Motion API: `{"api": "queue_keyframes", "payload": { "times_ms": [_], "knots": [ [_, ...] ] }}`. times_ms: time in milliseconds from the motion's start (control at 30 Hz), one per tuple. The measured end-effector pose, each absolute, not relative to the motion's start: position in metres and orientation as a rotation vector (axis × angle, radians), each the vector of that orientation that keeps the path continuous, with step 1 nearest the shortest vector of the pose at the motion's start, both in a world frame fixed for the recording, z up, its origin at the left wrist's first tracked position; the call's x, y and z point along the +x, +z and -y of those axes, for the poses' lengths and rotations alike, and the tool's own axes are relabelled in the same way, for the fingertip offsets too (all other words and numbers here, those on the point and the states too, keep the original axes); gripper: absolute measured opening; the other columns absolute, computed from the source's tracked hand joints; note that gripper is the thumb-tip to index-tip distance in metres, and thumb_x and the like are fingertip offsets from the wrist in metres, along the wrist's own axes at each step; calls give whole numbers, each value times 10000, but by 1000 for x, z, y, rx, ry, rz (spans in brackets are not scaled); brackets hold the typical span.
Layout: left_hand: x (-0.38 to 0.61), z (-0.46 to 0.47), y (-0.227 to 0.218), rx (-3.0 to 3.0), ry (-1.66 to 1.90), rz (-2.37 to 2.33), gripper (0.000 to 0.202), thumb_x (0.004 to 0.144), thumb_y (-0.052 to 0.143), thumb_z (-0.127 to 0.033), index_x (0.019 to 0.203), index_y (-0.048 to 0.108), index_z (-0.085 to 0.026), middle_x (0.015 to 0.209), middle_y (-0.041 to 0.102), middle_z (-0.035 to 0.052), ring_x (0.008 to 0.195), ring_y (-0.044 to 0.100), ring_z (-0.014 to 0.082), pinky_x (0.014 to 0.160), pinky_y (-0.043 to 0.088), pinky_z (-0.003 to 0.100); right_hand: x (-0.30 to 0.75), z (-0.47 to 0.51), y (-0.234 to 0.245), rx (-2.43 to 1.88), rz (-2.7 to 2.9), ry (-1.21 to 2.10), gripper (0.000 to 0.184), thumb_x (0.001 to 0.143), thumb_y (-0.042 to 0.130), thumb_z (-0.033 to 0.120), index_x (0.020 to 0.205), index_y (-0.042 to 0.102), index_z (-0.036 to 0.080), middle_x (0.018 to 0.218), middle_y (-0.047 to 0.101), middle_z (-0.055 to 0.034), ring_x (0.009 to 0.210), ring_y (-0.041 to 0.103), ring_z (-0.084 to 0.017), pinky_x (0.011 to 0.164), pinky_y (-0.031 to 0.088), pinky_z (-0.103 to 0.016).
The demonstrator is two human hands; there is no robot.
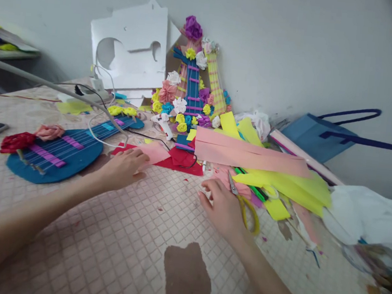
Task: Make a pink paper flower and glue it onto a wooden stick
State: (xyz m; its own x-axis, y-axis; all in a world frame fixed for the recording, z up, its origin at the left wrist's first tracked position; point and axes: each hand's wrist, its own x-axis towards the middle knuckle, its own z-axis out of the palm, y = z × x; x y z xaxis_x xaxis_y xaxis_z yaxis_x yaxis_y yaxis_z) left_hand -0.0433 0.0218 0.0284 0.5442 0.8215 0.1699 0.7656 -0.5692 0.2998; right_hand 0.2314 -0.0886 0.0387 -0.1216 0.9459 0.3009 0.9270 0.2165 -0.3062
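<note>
Bare forearms (51, 208) lead to the left hand (124, 169) at pale pink paper (155, 152) over a red sheet (194, 167), perhaps steadying it, though any grip is unclear. Half-open and seemingly empty, the right hand (223, 210) rests beside scissors (254, 212), probably placed for easy reach.

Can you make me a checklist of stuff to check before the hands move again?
1. Right hand free: ok, fingers loosely curled, nothing seen in them.
2. Left hand gripping the pale pink paper: cannot tell, its fingertips are right at the edge.
3. Scissors well away from fingers: not ok, they lie right beside the right hand.
4. Glue gun away from both hands: ok, it lies farther back.
5. Glue gun cool: cannot tell, heat doesn't show.
</note>
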Motion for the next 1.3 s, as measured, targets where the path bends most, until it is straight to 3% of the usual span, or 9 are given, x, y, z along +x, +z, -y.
{"api": "queue_keyframes", "payload": {
  "times_ms": [167, 367, 567, 633, 733, 900, 967, 1133, 1300],
  "knots": [
    [-60, -15, 34, 2714, 312, -1305, 243, 778, 513, -87, 1001, 596, -141, 1090, 582, 82, 980, 544, 215, 820, 379, 264, 206, 83, 28, -1552, 2173, 215, 113, 870, 477, 203, 952, 555, 205, 933, 614, -54, 797, 587, -184, 700, 456, -314],
    [-46, -2, 32, 2801, 372, -1490, 215, 923, 370, -164, 910, 582, -131, 954, 606, 99, 872, 516, 216, 779, 339, 326, 208, 91, 15, -1435, 2107, 339, 154, 872, 463, 163, 987, 553, 211, 961, 599, -62, 869, 586, -186, 755, 493, -316],
    [4, 41, 37, 3099, 445, -1037, 148, 910, 433, -155, 819, 549, -156, 800, 580, 51, 738, 499, 200, 684, 341, 338, 198, 92, 7, -1310, 2029, 302, 510, 809, 500, 106, 1288, 406, 250, 1277, 438, -112, 855, 574, -180, 744, 536, -360],
    [20, 52, 36, 3137, 528, -880, 110, 902, 436, -131, 891, 543, -148, 842, 592, 54, 757, 509, 198, 683, 356, 338, 196, 91, 4, -1281, 2023, 328, 520, 781, 497, 68, 1263, 429, 251, 1289, 418, -114, 900, 567, -190, 733, 541, -356],
    [29, 57, 31, 3017, 597, -779, 49, 881, 485, -146, 906, 526, -157, 865, 597, 44, 796, 528, 196, 702, 377, 332, 199, 88, 2, -1226, 1981, 375, 335, 772, 484, 35, 1043, 537, 225, 1159, 491, -96, 964, 558, -197, 776, 525, -346],
    [11, 44, 17, 2737, 670, -754, 325, 789, 595, -125, 1092, 488, -174, 1077, 573, 70, 1010, 509, 228, 830, 396, 358, 213, 84, 4, -1264, 1847, 466, 149, 803, 507, 62, 810, 546, 205, 983, 548, -64, 903, 569, -179, 759, 502, -322],
    [5, 37, 13, 2693, 701, -783, 349, 774, 611, -124, 1103, 502, -170, 1094, 561, 83, 1023, 498, 237, 846, 394, 370, 216, 83, 4, -1273, 1810, 524, 141, 800, 518, 68, 808, 546, 206, 1008, 544, -66, 932, 567, -183, 752, 500, -313],
    [2, 28, 15, 2784, 668, -683, 82, 846, 526, -102, 844, 579, -165, 993, 586, 56, 913, 520, 188, 829, 374, 349, 219, 84, 3, -1283, 1887, 474, 292, 736, 516, 5, 921, 553, 228, 1138, 485, -79, 1056, 523, -212, 811, 495, -343],
    [2, 30, 22, 2982, 555, -548, 136, 898, 471, -119, 820, 577, -158, 941, 615, 61, 901, 532, 188, 869, 352, 374, 228, 86, 3, -1274, 2096, 287, 445, 711, 479, -41, 1030, 553, 260, 1297, 368, -91, 858, 545, -161, 725, 511, -330]
  ]
}}
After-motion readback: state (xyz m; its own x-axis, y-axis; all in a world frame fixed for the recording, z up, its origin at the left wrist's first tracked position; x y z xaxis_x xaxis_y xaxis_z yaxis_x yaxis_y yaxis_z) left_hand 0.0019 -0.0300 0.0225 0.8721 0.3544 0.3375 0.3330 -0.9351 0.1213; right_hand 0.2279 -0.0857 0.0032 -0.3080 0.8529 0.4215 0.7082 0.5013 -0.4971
